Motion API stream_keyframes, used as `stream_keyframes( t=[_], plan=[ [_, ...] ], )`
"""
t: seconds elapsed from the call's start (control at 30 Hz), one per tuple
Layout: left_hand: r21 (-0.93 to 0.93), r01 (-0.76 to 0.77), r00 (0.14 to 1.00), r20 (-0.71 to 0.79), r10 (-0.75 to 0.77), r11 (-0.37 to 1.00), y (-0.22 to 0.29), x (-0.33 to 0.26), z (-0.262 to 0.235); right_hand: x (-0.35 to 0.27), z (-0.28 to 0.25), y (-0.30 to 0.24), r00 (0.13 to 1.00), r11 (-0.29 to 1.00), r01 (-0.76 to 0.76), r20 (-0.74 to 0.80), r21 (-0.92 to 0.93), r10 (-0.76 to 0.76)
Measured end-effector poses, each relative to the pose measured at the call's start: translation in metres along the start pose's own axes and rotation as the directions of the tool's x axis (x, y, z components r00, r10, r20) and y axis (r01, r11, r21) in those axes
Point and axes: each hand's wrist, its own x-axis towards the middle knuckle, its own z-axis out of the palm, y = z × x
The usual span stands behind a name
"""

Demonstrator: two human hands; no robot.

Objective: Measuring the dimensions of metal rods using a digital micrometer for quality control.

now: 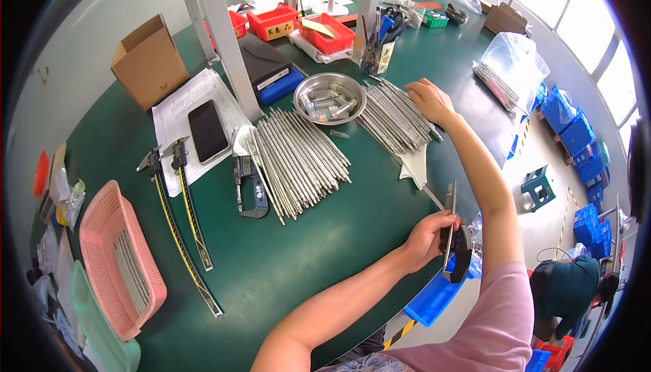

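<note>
My left hand (434,235) is closed on a micrometer (461,253) with a dark curved frame, near the table's right front edge. A thin metal piece stands up along it; whether that is a separate rod cannot be told. My right hand (432,103) rests with bent fingers at the right side of a bundle of thin metal rods (393,118). Its fingertips are partly hidden, so what they pinch is unclear. A second, larger row of metal rods (298,162) lies to the left, beside another micrometer (251,189). Between the bundles stands a steel bowl (330,77) of small clear vials.
Two calipers (178,189) and a phone (208,131) on papers lie left. A pink basket (108,236) holds several rods. A cardboard box (149,63), red bins (274,23), a pen holder (378,53) and a bagged bundle (508,73) stand farther off. A metal post (230,46) rises from the table.
</note>
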Motion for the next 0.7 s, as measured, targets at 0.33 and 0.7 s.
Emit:
stream_keyframes(
  t=[0.33,0.7],
  plan=[
    [-0.019,-0.036,0.984,0.175,0.038,0.999,-0.004,0.005,-0.006,-0.169,-0.101,-0.054,0.897,0.526,-0.391,0.183,0.755,0.403],
    [0.453,-0.286,0.954,0.056,0.293,0.844,-0.010,-0.121,0.049,-0.295,-0.103,-0.219,0.812,-0.066,-0.378,0.365,0.924,0.456]
  ],
)
